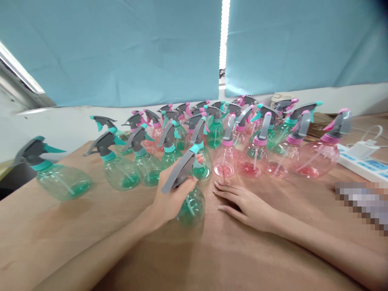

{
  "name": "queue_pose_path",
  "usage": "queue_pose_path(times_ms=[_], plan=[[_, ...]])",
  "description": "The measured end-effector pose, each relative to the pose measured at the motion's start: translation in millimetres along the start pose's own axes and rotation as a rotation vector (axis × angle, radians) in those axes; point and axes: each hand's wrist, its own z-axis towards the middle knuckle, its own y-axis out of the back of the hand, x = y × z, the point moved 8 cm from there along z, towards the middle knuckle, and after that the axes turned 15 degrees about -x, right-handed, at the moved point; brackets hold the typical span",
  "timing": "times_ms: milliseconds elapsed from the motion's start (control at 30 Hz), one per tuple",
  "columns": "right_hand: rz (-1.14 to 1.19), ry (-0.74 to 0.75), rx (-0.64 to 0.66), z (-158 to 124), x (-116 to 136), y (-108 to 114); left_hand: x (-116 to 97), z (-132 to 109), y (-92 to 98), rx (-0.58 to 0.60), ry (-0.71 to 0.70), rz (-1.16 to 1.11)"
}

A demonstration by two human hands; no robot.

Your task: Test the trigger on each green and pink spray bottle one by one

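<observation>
My left hand is wrapped round the neck and grey trigger head of a green spray bottle, which stands near the middle of the table. My right hand lies flat on the wood, fingers spread and holding nothing, just in front of a pink spray bottle. Behind my left hand are several green bottles with grey and teal heads, among them one green bottle. Several pink bottles, including another pink bottle, stand beyond my right hand.
One green bottle stands apart at the left on the wooden table. At the right are a white power strip with a plugged-in charger and a pixelated object. A blue curtain hangs behind.
</observation>
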Motion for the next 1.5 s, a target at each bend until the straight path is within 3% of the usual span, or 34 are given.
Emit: queue_pose_path(times_ms=[700, 1000, 1500], plan=[[-0.010, 0.014, 0.009, -1, -1, -1, -6, 3, -2.4, 0.029, 0.050, -0.108], [-0.017, 0.015, 0.013, -1, -1, -1, -9, 3, 1.1, 0.059, 0.066, -0.043], [-0.012, 0.010, 0.003, -2, -2, -2, -12, 6, 1.6, 0.053, -0.010, -0.083]])
